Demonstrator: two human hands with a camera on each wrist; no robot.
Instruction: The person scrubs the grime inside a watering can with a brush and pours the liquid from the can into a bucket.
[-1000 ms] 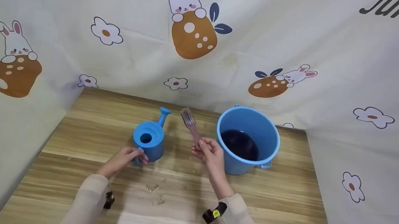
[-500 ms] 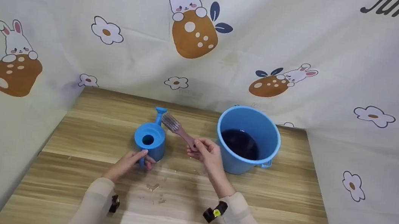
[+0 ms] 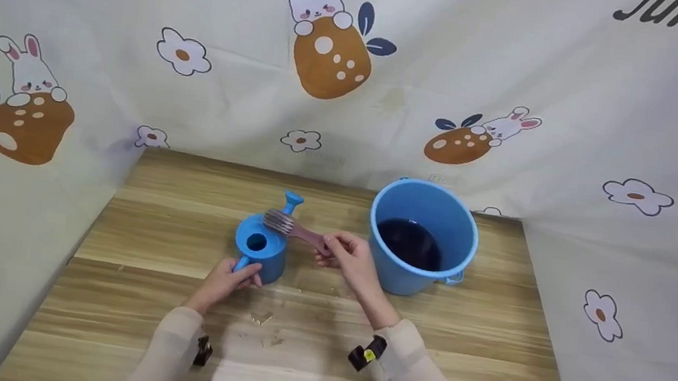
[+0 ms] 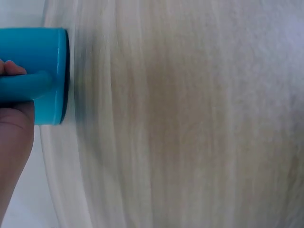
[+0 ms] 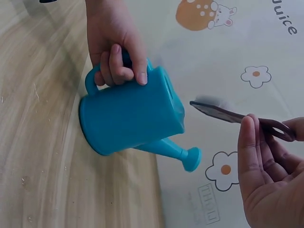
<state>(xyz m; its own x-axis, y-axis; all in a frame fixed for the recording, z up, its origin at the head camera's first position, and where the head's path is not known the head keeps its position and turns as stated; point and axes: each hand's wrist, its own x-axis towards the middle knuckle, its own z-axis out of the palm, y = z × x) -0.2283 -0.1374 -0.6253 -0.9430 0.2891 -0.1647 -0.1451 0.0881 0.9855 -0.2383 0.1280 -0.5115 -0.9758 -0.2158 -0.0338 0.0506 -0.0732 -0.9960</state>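
Observation:
A blue watering can (image 3: 273, 266) is at the left of centre in the head view, its round top opening facing up. My left hand (image 3: 226, 283) grips its handle. In the right wrist view, the fingers of that hand (image 5: 116, 45) curl round the handle of the can (image 5: 130, 116). My right hand (image 3: 351, 262) pinches a small mauve brush (image 3: 309, 237) by its handle end. The bristled head points left and overlaps the can's rim near the spout in the head view. From the right wrist, the brush (image 5: 221, 112) shows a gap between its tip and the can.
A larger blue bucket (image 3: 468, 245) with dark liquid inside stands behind and right of my right hand. Small water spots (image 3: 262, 318) lie on the wooden table (image 3: 452, 373). A printed curtain (image 3: 227, 99) closes off the back and sides.
My right hand has swung the brush head from pointing away to pointing left, over the can's top. My left hand has shifted the can slightly right and toward me, turning its spout.

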